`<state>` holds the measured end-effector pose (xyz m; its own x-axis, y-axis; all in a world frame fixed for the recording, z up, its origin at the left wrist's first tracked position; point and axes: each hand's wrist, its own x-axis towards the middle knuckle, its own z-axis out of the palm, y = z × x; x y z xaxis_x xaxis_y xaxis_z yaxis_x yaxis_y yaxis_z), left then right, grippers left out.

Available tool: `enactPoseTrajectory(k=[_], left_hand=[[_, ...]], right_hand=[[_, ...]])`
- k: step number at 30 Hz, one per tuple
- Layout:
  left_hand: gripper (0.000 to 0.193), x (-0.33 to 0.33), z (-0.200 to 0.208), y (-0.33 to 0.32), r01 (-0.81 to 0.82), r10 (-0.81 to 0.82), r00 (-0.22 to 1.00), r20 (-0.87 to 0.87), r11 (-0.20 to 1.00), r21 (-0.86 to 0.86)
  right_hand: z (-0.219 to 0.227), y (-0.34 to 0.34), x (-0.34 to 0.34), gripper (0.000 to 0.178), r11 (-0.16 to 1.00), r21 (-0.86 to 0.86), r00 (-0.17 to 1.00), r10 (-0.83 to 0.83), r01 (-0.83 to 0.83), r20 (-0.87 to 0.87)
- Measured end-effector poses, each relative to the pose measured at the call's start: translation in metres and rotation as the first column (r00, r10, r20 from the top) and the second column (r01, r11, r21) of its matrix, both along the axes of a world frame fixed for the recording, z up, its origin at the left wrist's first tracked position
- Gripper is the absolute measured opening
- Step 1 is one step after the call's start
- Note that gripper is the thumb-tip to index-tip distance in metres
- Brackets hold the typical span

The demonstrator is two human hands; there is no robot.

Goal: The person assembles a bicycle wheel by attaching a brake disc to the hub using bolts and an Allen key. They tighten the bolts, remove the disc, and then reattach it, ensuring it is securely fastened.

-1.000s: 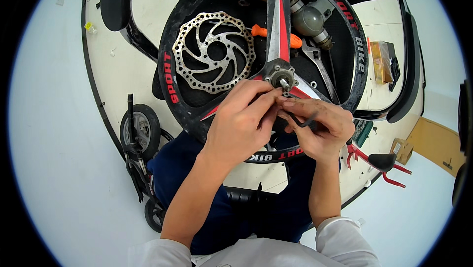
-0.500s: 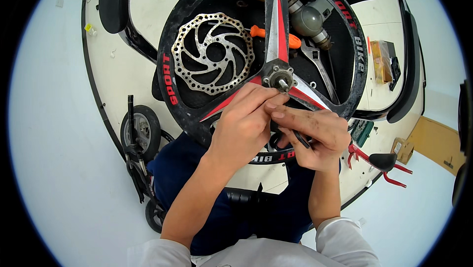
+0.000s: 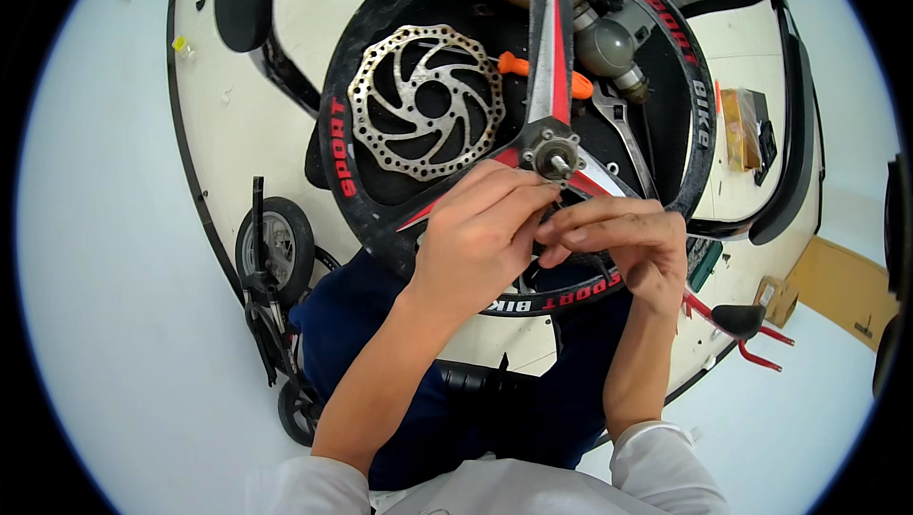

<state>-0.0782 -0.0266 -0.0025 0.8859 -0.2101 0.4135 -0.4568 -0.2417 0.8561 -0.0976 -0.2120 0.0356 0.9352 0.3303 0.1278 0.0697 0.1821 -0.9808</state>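
A three-spoke wheel (image 3: 339, 139) with a black rim and red and silver spokes lies over my lap. Its metal hub (image 3: 544, 147) points up, with a thin axle (image 3: 561, 165) at the centre. My left hand (image 3: 480, 244) is closed in a pinch right at the hub's near edge; whatever sits between the fingertips is too small to make out. Just to its right, my right hand (image 3: 632, 244) has its thumb and fingers pinched together below the hub. Part of a dark, thin object shows under its fingers, but its kind is unclear.
Seen through the wheel's openings are a perforated brake disc (image 3: 361, 125), an orange-handled screwdriver (image 3: 514, 64), an adjustable wrench (image 3: 623, 125) and a grey rounded metal part (image 3: 606, 47). Chair armrests (image 3: 242, 1) flank the wheel. A small-wheeled frame (image 3: 259, 277) stands left; cardboard boxes (image 3: 778, 299) sit right.
My right hand has shifted slightly right and turned, its fingers drawing a little away from the left hand. The left hand stays by the hub. The whole view has shifted slightly.
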Motion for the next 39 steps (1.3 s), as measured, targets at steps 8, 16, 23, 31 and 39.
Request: enactPoseTrajectory(k=[8,16,23,31,39], left_hand=[[0.016,-0.005,-0.009,-0.003,0.028,-0.028,0.999,0.027,1.0,-0.007],[0.019,-0.01,-0.013,-0.003,0.004,-0.004,1.0,0.03,1.0,0.003],[0.031,-0.01,-0.013,0.0,0.061,-0.061,0.997,0.036,0.998,0.013],[0.035,-0.009,-0.013,0.002,0.089,-0.089,0.996,0.011,0.996,-0.027],[0.034,-0.01,-0.018,-0.001,0.079,-0.078,0.996,0.035,0.996,-0.032]], right_hand=[[-0.018,-0.01,0.011,0.04,0.992,0.109,0.995,0.07,-0.062,-0.073],[-0.02,-0.001,-0.009,0.051,0.985,-0.076,0.988,-0.152,0.153,0.029],[-0.012,0.032,-0.033,0.038,0.817,-0.276,0.834,-0.383,0.506,0.396],[-0.024,0.051,-0.036,0.027,0.64,-0.294,0.652,-0.44,0.71,0.617],[-0.036,0.054,-0.038,0.026,0.564,-0.24,0.571,-0.532,0.79,0.625]])
